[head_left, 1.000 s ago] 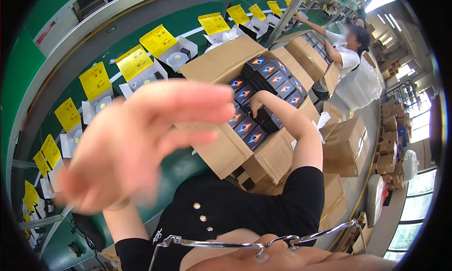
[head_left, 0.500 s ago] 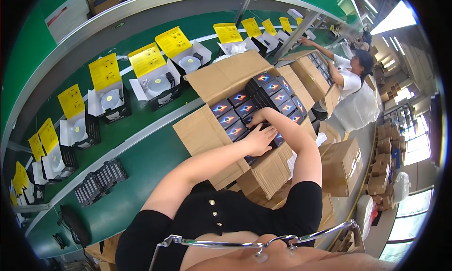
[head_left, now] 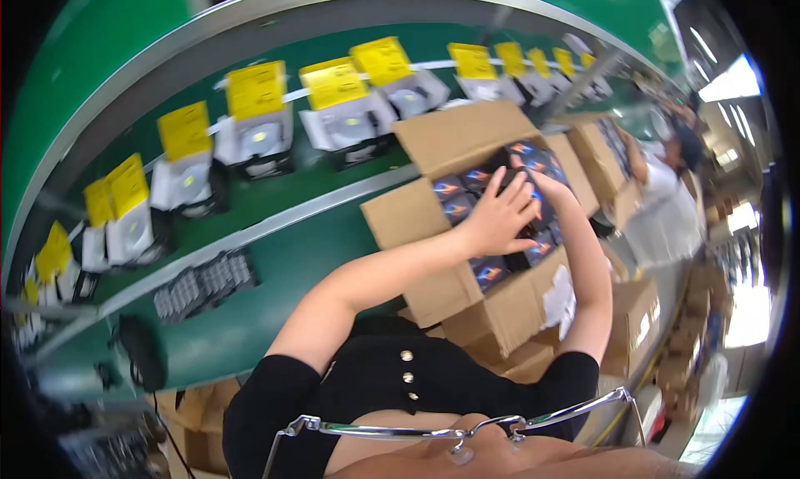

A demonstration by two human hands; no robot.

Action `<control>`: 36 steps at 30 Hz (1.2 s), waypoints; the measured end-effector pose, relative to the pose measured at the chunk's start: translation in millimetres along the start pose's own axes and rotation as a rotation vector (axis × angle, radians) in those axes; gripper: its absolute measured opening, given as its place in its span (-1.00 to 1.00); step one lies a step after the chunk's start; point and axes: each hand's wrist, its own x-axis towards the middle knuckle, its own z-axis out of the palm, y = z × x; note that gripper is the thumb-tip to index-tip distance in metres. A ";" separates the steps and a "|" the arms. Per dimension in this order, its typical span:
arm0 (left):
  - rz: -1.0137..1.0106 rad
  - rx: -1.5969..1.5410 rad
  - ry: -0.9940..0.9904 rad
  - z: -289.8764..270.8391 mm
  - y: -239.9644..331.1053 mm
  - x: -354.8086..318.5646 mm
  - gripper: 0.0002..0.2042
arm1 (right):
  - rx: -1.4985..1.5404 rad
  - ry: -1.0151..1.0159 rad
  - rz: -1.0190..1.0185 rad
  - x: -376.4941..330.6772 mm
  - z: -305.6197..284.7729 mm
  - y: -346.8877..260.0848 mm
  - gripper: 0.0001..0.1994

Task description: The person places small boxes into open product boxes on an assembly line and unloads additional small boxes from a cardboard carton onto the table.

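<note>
Open cardboard carton sits at the right of the green desk, flaps folded out, packed with dark small boxes bearing orange and blue prints. Left hand lies flat on top of the boxes near the middle of the carton, fingers spread and open, pressing on the lids, gripping nothing. Right hand reaches in from the right side, just beyond the left hand and touching the same layer of boxes; it is mostly hidden behind the left hand, so whether its fingers are open or closed cannot be told.

On the far side of the desk runs a green conveyor belt carrying a row of white trays, each with a yellow card standing on it. Far right, another person in a white top stands beside more cartons.
</note>
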 end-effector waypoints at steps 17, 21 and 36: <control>-1.023 -0.035 0.518 -280.9 -38.0 -386.4 -0.24 | 0.414 -0.720 -0.029 -3.9 525.9 -31.0 -0.12; -1.599 -0.428 1.080 -297.1 -12.5 -510.0 -0.31 | -0.050 -0.299 -0.306 57.3 659.7 -20.2 0.23; -1.676 -1.225 1.469 -390.0 -54.7 -600.0 -0.12 | -0.517 -0.231 -0.915 19.9 758.4 -17.8 0.06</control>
